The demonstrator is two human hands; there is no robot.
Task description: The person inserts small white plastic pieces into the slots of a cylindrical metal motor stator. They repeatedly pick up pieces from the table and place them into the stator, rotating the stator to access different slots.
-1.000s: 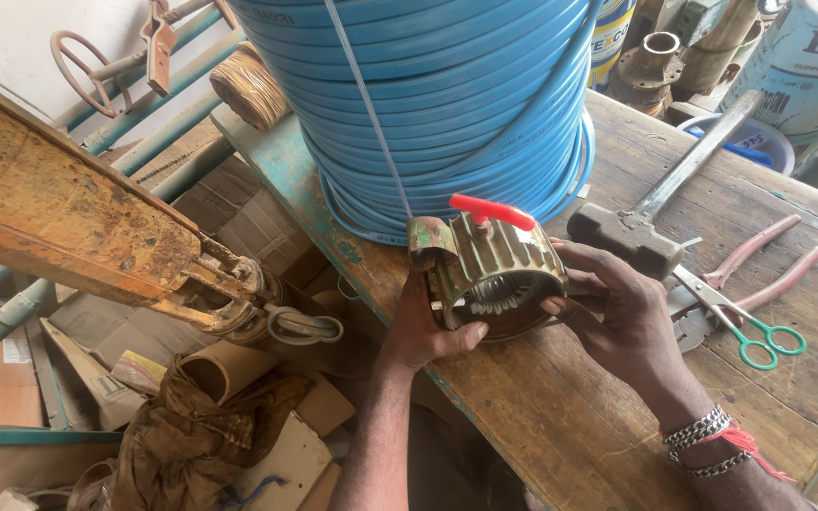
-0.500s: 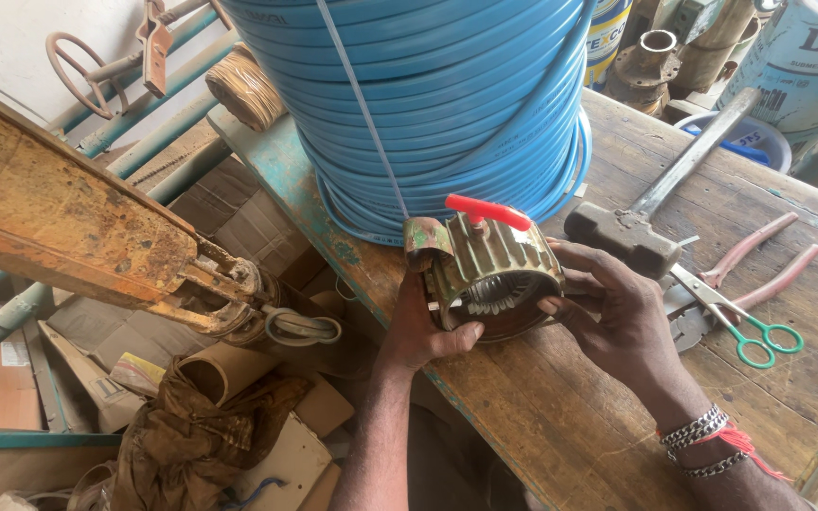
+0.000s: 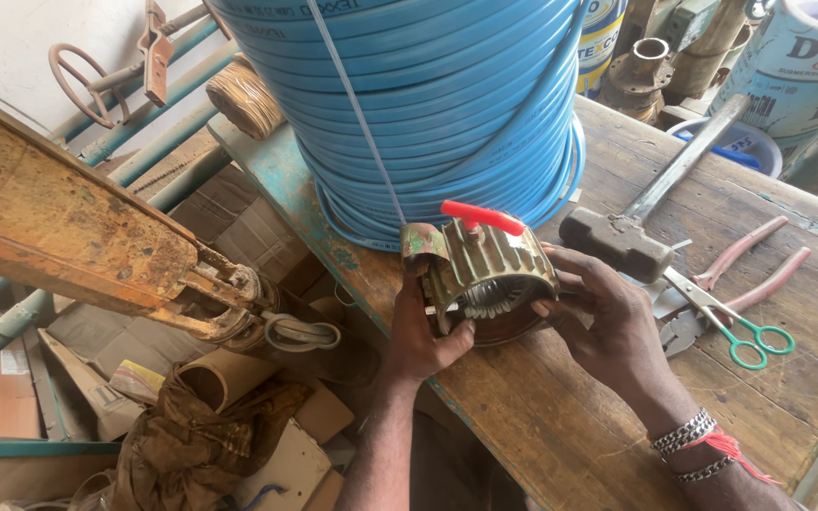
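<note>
Worn wooden planks make up the workbench [image 3: 560,416], whose near-left edge shows flaking green paint. Largest upon it is a tall coil of blue hose [image 3: 428,104], stacked in tight rings at the back of the bench. Off to the left, beyond the bench edge, a rusty orange metal arm [image 3: 68,237] slants down over cardboard scraps and brown rags [image 3: 191,435] on the floor. Behind the coil at the upper right stand paint buckets [image 3: 797,66].

Just in front of the coil, at the bench's near edge, sits a ribbed metal motor housing [image 3: 485,279] with copper windings visible inside its open bore and a red-handled tool [image 3: 482,217] lying across its top. The left hand [image 3: 423,336] grips the housing's lower left end, thumb pressed to its face. The right hand [image 3: 608,322] is curled round its right side, fingers closed on the ribs; bracelets circle that wrist.

Right of the hands lie a sledgehammer [image 3: 636,222], red-handled pliers [image 3: 740,270] and green-handled scissors [image 3: 726,317], close together.
</note>
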